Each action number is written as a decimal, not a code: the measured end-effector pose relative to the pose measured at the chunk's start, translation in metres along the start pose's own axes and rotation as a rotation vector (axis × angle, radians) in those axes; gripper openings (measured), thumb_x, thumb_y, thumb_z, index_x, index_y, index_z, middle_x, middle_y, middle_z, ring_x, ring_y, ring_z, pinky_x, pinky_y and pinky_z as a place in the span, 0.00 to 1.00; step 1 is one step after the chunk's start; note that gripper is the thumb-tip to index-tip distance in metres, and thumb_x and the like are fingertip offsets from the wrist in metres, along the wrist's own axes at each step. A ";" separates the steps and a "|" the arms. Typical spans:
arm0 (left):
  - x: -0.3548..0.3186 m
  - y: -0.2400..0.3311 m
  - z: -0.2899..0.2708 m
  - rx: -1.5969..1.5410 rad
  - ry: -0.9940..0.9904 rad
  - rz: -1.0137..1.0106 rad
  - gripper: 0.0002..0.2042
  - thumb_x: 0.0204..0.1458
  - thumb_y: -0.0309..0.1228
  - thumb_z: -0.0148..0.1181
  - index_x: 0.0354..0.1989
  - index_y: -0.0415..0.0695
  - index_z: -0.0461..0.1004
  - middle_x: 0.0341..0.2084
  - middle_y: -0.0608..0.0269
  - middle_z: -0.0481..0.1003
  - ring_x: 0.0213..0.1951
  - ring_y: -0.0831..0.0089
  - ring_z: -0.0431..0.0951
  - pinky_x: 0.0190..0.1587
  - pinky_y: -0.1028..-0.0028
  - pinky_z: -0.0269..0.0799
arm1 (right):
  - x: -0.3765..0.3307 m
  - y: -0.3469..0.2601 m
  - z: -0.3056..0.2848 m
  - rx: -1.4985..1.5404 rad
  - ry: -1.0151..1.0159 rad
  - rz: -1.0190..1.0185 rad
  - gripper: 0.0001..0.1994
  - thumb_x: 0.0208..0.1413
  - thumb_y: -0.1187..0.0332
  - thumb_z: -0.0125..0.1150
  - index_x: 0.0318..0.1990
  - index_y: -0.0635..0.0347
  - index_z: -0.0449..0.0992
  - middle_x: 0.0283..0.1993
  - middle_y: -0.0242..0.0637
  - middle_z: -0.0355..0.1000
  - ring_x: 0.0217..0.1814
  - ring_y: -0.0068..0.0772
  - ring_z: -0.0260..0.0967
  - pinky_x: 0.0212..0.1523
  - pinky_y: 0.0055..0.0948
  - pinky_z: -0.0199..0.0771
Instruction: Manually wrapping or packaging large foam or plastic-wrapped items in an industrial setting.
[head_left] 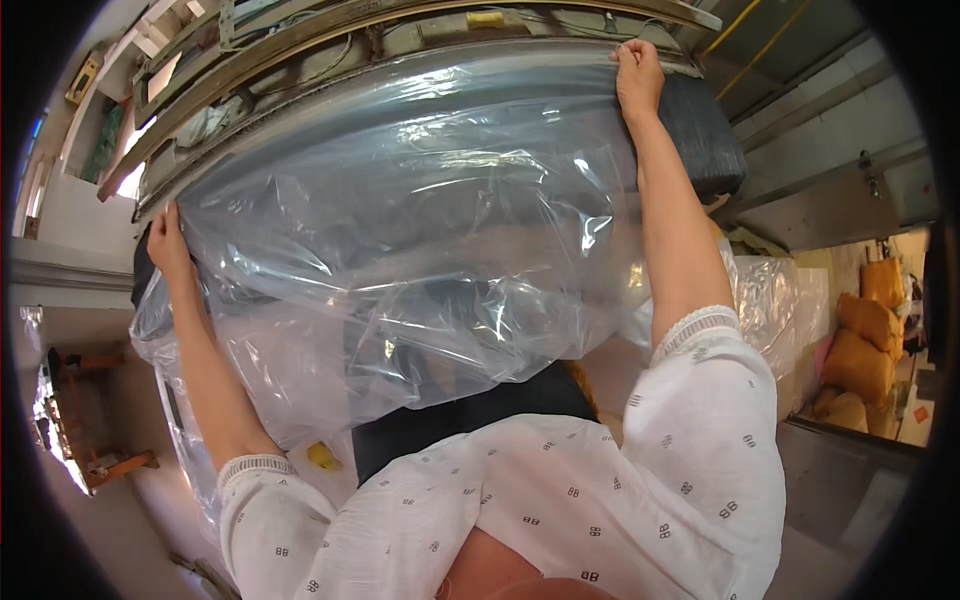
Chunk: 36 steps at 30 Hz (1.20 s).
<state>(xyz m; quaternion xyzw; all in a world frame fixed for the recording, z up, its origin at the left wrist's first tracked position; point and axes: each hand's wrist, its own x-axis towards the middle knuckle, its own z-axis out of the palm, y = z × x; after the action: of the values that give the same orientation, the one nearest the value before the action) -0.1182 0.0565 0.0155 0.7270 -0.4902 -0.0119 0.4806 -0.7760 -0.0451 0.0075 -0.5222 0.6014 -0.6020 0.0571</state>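
Note:
A wide sheet of clear plastic film point(430, 230) is stretched between my two hands and hangs down toward my lap in shiny folds. My left hand point(170, 243) pinches its far left corner beside the edge of a long bar. Up at the far right, my right hand point(638, 78) grips the film's upper edge with bent fingers. Both arms are extended. The film's top edge runs along a long metal sealing bar point(400, 60). Under and behind the film is a dark grey padded surface point(700, 135), visible at the right end.
A wooden beam point(340, 28) and wires lie beyond the bar. More clear plastic point(780, 300) hangs at the right, near stacked orange-brown sacks point(860, 350). A reddish frame point(110, 465) stands at the lower left. Black cloth point(480, 420) covers my lap.

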 end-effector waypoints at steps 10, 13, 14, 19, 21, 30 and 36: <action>0.046 0.010 0.046 -0.205 -0.035 -0.097 0.18 0.45 0.42 0.63 0.36 0.38 0.77 0.30 0.64 0.76 0.31 0.80 0.70 0.39 0.81 0.64 | 0.024 0.021 0.006 -0.279 -0.045 0.030 0.09 0.45 0.64 0.60 0.31 0.60 0.75 0.35 0.42 0.67 0.39 0.38 0.65 0.43 0.33 0.65; 0.046 0.012 0.053 -0.048 0.027 -0.077 0.22 0.41 0.45 0.65 0.34 0.36 0.76 0.29 0.62 0.75 0.32 0.77 0.71 0.40 0.79 0.64 | 0.024 0.020 0.003 -0.362 0.013 -0.026 0.14 0.43 0.62 0.61 0.35 0.60 0.72 0.42 0.45 0.62 0.45 0.42 0.62 0.47 0.37 0.62; 0.047 0.010 0.054 0.047 0.090 -0.073 0.24 0.39 0.46 0.66 0.33 0.35 0.75 0.29 0.61 0.75 0.32 0.76 0.71 0.40 0.78 0.65 | 0.024 0.019 0.003 -0.366 0.055 0.006 0.16 0.43 0.61 0.61 0.37 0.60 0.68 0.45 0.46 0.58 0.48 0.45 0.59 0.49 0.39 0.60; 0.064 -0.038 0.035 0.013 0.078 -0.082 0.20 0.40 0.42 0.65 0.32 0.37 0.71 0.23 0.65 0.70 0.28 0.76 0.68 0.35 0.77 0.65 | 0.023 0.014 0.017 -0.346 0.097 0.135 0.17 0.44 0.63 0.55 0.38 0.62 0.61 0.47 0.49 0.52 0.50 0.52 0.54 0.53 0.43 0.54; 0.057 -0.031 0.037 -0.109 0.052 -0.136 0.18 0.43 0.39 0.63 0.36 0.38 0.70 0.27 0.66 0.69 0.28 0.78 0.67 0.31 0.80 0.64 | 0.029 0.024 0.011 -0.316 0.155 0.101 0.16 0.47 0.62 0.52 0.37 0.64 0.61 0.47 0.51 0.53 0.50 0.52 0.54 0.53 0.42 0.53; 0.060 -0.055 0.031 -0.230 -0.027 -0.099 0.18 0.49 0.42 0.58 0.38 0.39 0.71 0.32 0.65 0.70 0.33 0.78 0.68 0.38 0.79 0.63 | 0.026 0.015 0.011 -0.266 0.171 0.176 0.22 0.53 0.55 0.45 0.40 0.71 0.67 0.51 0.59 0.54 0.53 0.55 0.53 0.54 0.44 0.53; 0.050 -0.016 -0.054 -0.118 -0.158 0.018 0.13 0.53 0.39 0.55 0.35 0.41 0.75 0.28 0.72 0.71 0.32 0.83 0.65 0.37 0.82 0.61 | -0.023 -0.025 -0.015 -0.526 -0.275 -0.122 0.14 0.43 0.53 0.60 0.29 0.53 0.79 0.41 0.31 0.72 0.51 0.41 0.60 0.53 0.38 0.58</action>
<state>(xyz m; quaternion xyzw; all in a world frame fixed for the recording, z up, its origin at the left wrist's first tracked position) -0.0544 0.0582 0.0557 0.6898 -0.5316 -0.0937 0.4825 -0.7620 -0.0119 0.0186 -0.6309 0.6908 -0.3513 -0.0356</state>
